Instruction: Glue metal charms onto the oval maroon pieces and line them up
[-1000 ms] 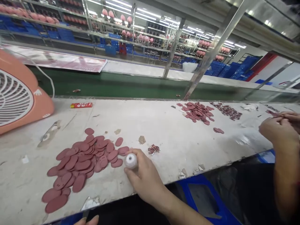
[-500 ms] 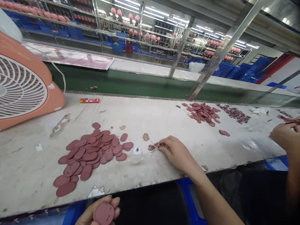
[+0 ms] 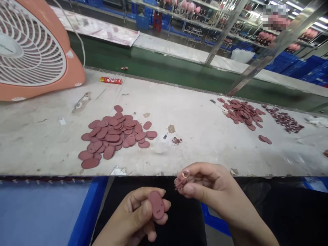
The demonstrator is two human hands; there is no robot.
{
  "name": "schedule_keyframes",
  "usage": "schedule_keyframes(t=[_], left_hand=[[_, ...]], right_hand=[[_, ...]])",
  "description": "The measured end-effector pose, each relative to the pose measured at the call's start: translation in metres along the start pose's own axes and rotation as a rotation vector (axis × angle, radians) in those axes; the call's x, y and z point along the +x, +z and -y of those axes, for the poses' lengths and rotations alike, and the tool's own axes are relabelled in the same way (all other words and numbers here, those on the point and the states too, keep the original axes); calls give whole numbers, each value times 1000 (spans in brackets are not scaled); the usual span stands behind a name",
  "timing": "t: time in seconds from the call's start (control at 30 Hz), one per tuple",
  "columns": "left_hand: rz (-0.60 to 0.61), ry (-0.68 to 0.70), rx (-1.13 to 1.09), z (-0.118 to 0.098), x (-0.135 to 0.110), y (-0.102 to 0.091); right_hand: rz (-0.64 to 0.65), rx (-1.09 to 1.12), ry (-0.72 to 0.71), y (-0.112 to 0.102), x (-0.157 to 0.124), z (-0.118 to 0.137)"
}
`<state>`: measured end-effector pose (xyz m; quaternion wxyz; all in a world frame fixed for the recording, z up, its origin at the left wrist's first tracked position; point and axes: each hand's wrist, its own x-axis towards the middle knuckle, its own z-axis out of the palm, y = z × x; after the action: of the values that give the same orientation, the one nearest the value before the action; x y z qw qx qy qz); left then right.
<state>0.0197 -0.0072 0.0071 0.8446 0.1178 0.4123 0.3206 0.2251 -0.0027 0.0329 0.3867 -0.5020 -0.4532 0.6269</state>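
Head camera is showing the left hand (image 3: 133,218) closed around a maroon oval patch (image 3: 156,205), while the right hand (image 3: 207,184) is pinching small maroon pieces (image 3: 180,181). A blue plastic crate (image 3: 88,212) is sitting beneath both hands, its contents unclear.

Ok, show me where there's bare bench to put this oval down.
Bare bench lies between the scrap bits and the right pile of maroon ovals, down to the front edge. More lies between the fan and the left pile. Crowded: both oval piles and the dark small-piece heap beyond the right one.
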Motion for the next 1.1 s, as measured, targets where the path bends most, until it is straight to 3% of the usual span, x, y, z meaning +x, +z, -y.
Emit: schedule_keyframes(t=[0.2,0.57,1.1], left_hand=[[166,5,3,11,1,-9],[124,-71,-18,3,-7,-2],[155,-114,-63,20,1,-11]], right_hand=[[90,-343,-87,16,-7,19],[231,-562,-69,21,-10,34],[330,-716,-127,20,-5,40]])
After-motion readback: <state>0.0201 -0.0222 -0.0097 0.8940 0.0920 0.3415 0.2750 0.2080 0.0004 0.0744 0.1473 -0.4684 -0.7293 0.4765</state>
